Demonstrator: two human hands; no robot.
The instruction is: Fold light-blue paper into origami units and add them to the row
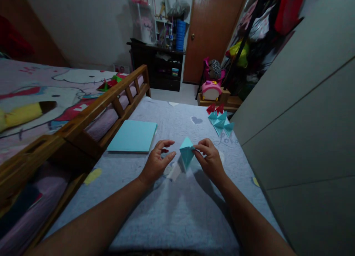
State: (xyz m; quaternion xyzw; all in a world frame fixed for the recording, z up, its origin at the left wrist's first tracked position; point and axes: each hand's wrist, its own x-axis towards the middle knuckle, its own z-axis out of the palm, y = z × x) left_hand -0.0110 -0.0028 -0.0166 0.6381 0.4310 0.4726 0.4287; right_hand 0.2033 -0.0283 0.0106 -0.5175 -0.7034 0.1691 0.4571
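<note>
Between my two hands is a folded piece of light blue paper (186, 152), diamond-shaped with a crease across it. My right hand (207, 156) pinches its right corner between thumb and fingers. To the left of the paper, my left hand (160, 160) is apart from it, thumb and fingers spread with nothing between them. A flat stack of light blue paper (134, 135) lies on the bed beyond my left hand. Several folded light blue paper pieces (220, 122) stand at the far right, with red folded pieces (215, 109) behind them.
The bed's pale blue sheet (166, 219) is under my hands. A wooden rail (111, 108) runs along the left, with another bed (69, 82) beyond it. Grey cabinet doors (299, 119) close in the right side. A dark cabinet (155, 67) stands at the back by a door (210, 30).
</note>
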